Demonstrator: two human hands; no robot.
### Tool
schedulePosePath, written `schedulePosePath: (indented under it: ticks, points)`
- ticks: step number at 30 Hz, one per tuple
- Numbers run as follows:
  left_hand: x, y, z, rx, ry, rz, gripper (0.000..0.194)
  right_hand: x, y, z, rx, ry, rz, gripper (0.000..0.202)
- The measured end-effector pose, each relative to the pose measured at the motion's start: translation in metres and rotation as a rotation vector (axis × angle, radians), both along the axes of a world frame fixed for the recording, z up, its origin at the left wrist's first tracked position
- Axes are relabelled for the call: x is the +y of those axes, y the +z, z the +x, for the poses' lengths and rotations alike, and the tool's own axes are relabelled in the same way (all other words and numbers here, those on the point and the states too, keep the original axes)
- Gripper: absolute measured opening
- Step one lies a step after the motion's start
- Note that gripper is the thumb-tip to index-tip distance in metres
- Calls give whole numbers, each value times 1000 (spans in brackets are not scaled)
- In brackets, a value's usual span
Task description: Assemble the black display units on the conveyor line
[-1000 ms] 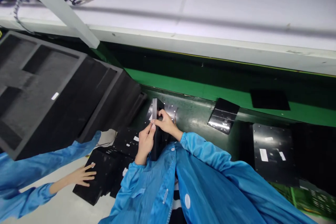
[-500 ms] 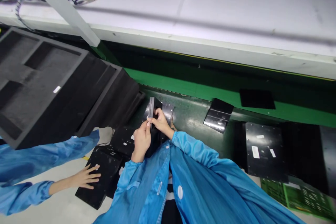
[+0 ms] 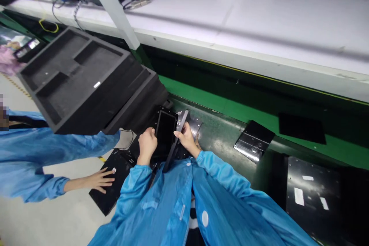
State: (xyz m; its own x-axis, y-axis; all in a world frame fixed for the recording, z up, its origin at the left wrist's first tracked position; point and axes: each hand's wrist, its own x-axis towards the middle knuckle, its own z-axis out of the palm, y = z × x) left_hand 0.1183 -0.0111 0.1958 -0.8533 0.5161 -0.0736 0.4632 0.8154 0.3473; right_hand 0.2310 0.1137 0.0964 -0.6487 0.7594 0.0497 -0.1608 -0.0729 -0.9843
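Setting: a dark green conveyor belt (image 3: 219,134) runs across the middle of the frame, with a white workbench (image 3: 259,19) above it along the top.
Sleeves: blue coat sleeves fill the lower centre, leading up to both hands.
Left hand (image 3: 147,144): centre of the frame, curled closed around the left edge of a black panel (image 3: 165,136), fingers wrapped out of sight behind it.
Right hand (image 3: 186,141): just right of the left one, fingers pinched on the panel's right edge, thumb on the near face.
Black panel: held tilted up off the belt between the two hands, its dark face turned toward the camera, with a grey metal plate (image 3: 193,126) right behind it.
Co-worker: at lower left, another person's hand (image 3: 100,180) lies flat and spread on a black flat unit (image 3: 111,188).
Foam tray: a large black foam tray (image 3: 83,80) with moulded recesses fills the upper left.
Right side: a glossy black plate (image 3: 253,142) lies on the belt, and a bigger black sheet (image 3: 313,192) with white labels sits at lower right.
Far bench: cables and grey devices sit along the top edge.
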Motion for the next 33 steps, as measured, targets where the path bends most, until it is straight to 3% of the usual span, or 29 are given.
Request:
schedulePosePath:
  ticks: [4, 9, 11, 13, 16, 19, 21, 23, 25, 28, 30, 33]
  points:
    - [15, -18, -24, -21, -84, 49, 36, 6, 4, 22, -77, -44, -18, 47]
    - [21, -78, -62, -92, -62, 93, 37, 14, 20, 74, -282, -203, 49, 28]
    - [28, -104, -82, -108, -29, 104, 38, 16, 21, 96, -316, -285, -52, 24]
    - [38, -123, -96, -125, -17, 89, 38, 20, 15, 117, -273, -419, -218, 33]
    - [52, -129, -94, -97, -26, 63, 33, 35, -3, 157, -156, -651, -423, 49]
    - [64, -117, -53, 78, -122, 136, 34, 58, -28, 211, -101, -786, -500, 58]
    - [74, -110, -2, 94, -294, 228, 37, 69, -47, 245, -88, -805, -543, 60]
    - [86, -113, 60, -47, -526, 258, 38, 73, -67, 268, -83, -787, -592, 58]
    - [98, -126, 121, -189, -720, 178, 38, 70, -86, 276, -103, -754, -633, 56]
    - [110, -156, 187, -244, -769, -49, 48, 61, -107, 274, -278, -721, -623, 48]
    - [112, -174, 207, -238, -757, -163, 55, 59, -114, 277, -514, -729, -497, 37]
    - [107, -189, 214, -207, -826, -215, 60, 74, -112, 298, -857, -831, -192, 28]
